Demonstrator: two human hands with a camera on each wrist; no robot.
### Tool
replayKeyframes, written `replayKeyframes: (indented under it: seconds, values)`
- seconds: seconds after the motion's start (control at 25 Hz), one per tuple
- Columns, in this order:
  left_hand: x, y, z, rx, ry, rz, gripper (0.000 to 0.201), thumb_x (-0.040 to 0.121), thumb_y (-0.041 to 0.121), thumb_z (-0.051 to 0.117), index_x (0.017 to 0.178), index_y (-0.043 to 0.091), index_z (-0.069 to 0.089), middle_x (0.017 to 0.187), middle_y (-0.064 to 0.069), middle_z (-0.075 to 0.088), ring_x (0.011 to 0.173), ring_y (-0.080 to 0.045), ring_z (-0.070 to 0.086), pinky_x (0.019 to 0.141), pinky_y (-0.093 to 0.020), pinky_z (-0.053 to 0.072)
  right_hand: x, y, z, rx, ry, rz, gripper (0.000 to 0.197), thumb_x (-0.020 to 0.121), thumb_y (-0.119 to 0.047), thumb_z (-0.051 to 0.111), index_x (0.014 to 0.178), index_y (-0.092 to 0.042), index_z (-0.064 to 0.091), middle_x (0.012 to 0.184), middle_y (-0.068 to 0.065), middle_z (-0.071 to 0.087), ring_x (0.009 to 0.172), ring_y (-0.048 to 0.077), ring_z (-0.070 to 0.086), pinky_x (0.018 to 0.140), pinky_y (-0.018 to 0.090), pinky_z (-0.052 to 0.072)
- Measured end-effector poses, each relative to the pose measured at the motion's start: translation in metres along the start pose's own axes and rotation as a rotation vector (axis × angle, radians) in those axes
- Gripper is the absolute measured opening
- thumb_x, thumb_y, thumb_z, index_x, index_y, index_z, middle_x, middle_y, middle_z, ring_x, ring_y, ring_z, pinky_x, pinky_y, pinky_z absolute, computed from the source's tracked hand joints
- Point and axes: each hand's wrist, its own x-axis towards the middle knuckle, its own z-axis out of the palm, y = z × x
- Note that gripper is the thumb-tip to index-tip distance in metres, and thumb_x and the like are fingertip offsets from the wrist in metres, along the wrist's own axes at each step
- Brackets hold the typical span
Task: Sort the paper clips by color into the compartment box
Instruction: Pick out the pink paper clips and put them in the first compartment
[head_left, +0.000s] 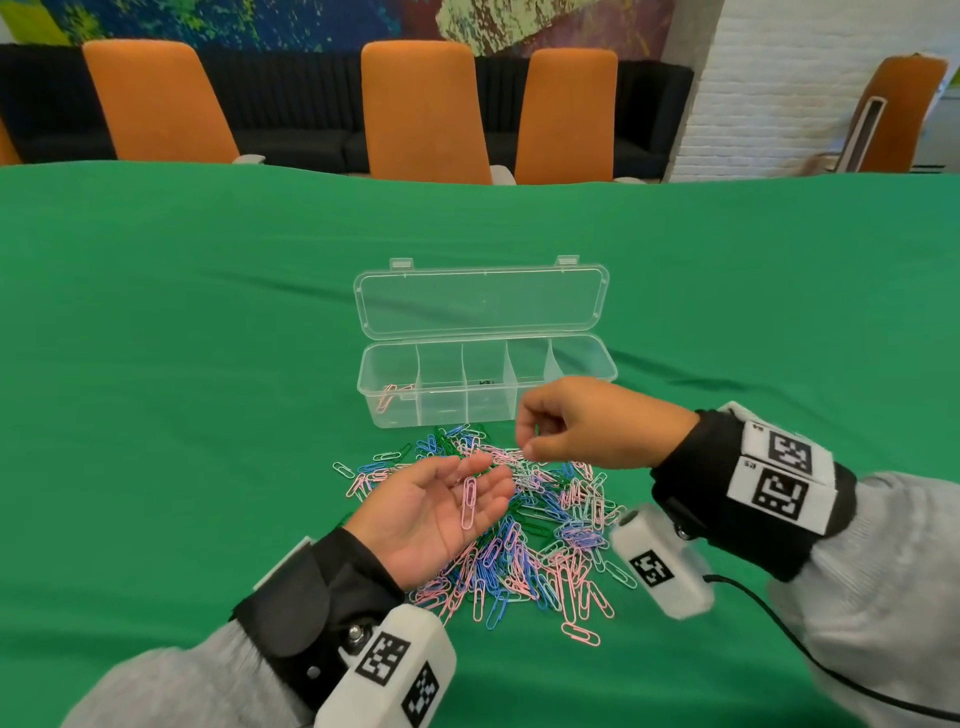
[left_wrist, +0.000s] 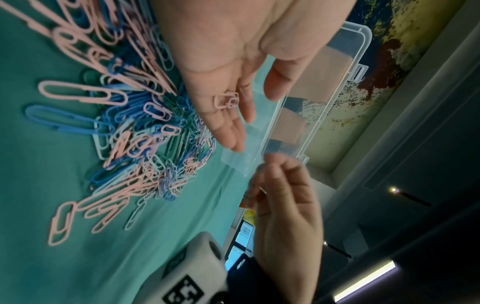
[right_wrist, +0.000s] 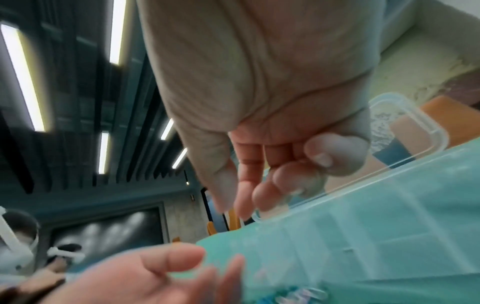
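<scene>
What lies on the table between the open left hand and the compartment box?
In the head view, the far part of the mixed paper clip pile lies between the left hand and the compartment box.

The head view looks down over the table (head_left: 208, 312); both wrist views sit close, sharing the compartment box (left_wrist: 335, 98).

your left hand (head_left: 431, 512) lies palm up, fingers relaxed and nearly straight. your right hand (head_left: 587, 423) hovers just beyond it, palm down, fingers loosely curled, thumb and forefinger tips close together.
</scene>
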Motion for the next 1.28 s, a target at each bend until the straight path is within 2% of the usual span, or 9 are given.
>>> replayKeyframes:
  seconds: [0.12, 0.2, 0.36, 0.48, 0.64, 0.8, 0.88, 1.04, 1.28]
  values:
    - [-0.001, -0.002, -0.001, -0.008, -0.008, -0.017, 0.026, 0.088, 0.009, 0.041, 0.101, -0.005, 0.059, 0.086, -0.022, 0.066, 0.066, -0.027, 0.068, 0.058, -0.032, 0.059, -0.014, 0.024, 0.016, -0.134, -0.304, 0.036, 0.016, 0.084, -0.023, 0.068, 0.098, -0.024, 0.06, 0.065, -0.009, 0.051, 0.057, 0.003, 0.044, 0.056, 0.022, 0.035]
    - [0.001, -0.002, -0.002, 0.003, 0.009, -0.01, 0.025, 0.09, 0.01, 0.04, 0.099, -0.004, 0.06, 0.084, -0.02, 0.067, 0.064, -0.026, 0.068, 0.056, -0.031, 0.058, -0.018, 0.035, 0.03, -0.208, -0.384, 0.044, 0.024, 0.081, -0.025, 0.071, 0.101, -0.025, 0.058, 0.066, -0.01, 0.048, 0.058, 0.002, 0.043, 0.056, 0.023, 0.034]
    - [0.007, -0.006, -0.002, 0.06, 0.014, 0.011, 0.031, 0.097, 0.014, 0.036, 0.102, -0.001, 0.062, 0.087, -0.018, 0.069, 0.067, -0.024, 0.069, 0.059, -0.029, 0.058, -0.013, 0.043, 0.04, -0.349, -0.262, -0.023, 0.012, 0.083, -0.021, 0.064, 0.086, -0.023, 0.052, 0.064, -0.012, 0.042, 0.06, 0.005, 0.041, 0.055, 0.019, 0.03]
    - [0.007, -0.01, -0.001, 0.08, -0.002, -0.005, 0.031, 0.096, 0.003, 0.031, 0.11, -0.002, 0.059, 0.092, -0.019, 0.069, 0.071, -0.025, 0.069, 0.063, -0.031, 0.058, -0.006, 0.047, 0.033, -0.315, -0.169, -0.008, 0.017, 0.085, -0.019, 0.06, 0.076, -0.025, 0.047, 0.063, -0.013, 0.043, 0.058, 0.002, 0.04, 0.053, 0.017, 0.029]
    - [0.006, -0.012, 0.0, 0.085, -0.02, -0.011, 0.034, 0.089, -0.004, 0.033, 0.114, -0.003, 0.057, 0.095, -0.02, 0.068, 0.073, -0.026, 0.069, 0.066, -0.033, 0.058, -0.004, 0.051, 0.024, -0.261, -0.065, 0.051, 0.003, 0.087, -0.02, 0.06, 0.089, -0.022, 0.059, 0.075, -0.009, 0.055, 0.07, 0.011, 0.05, 0.061, 0.023, 0.038]
    - [0.007, -0.013, 0.0, 0.079, -0.025, -0.011, 0.034, 0.084, 0.003, 0.042, 0.114, -0.005, 0.058, 0.097, -0.023, 0.068, 0.075, -0.028, 0.07, 0.066, -0.034, 0.058, -0.009, 0.055, 0.026, -0.257, -0.017, 0.077, 0.01, 0.087, -0.019, 0.06, 0.096, -0.022, 0.06, 0.078, -0.007, 0.055, 0.071, 0.012, 0.049, 0.058, 0.021, 0.034]
    - [0.008, -0.012, -0.001, 0.088, -0.024, -0.004, 0.037, 0.081, 0.006, 0.047, 0.113, -0.006, 0.059, 0.099, -0.023, 0.068, 0.077, -0.028, 0.07, 0.068, -0.034, 0.058, -0.013, 0.056, 0.028, -0.262, -0.076, 0.047, 0.012, 0.084, -0.017, 0.061, 0.088, -0.026, 0.055, 0.079, -0.006, 0.055, 0.07, 0.012, 0.048, 0.059, 0.024, 0.035]
    - [0.012, -0.011, -0.004, 0.099, -0.026, -0.002, 0.041, 0.078, 0.014, 0.049, 0.113, -0.005, 0.058, 0.102, -0.023, 0.067, 0.08, -0.028, 0.069, 0.071, -0.035, 0.057, -0.018, 0.054, 0.035, -0.285, -0.26, 0.04, 0.013, 0.082, -0.018, 0.066, 0.085, -0.024, 0.055, 0.07, -0.012, 0.047, 0.06, -0.001, 0.041, 0.055, 0.018, 0.032]
    - [0.013, -0.009, -0.009, 0.08, -0.054, -0.024, 0.045, 0.081, 0.025, 0.047, 0.116, -0.002, 0.056, 0.106, -0.024, 0.066, 0.083, -0.031, 0.069, 0.071, -0.037, 0.057, -0.013, 0.053, 0.035, -0.387, -0.224, 0.052, 0.02, 0.084, -0.01, 0.051, 0.071, -0.024, 0.044, 0.066, -0.01, 0.043, 0.059, 0.004, 0.037, 0.055, 0.018, 0.03]
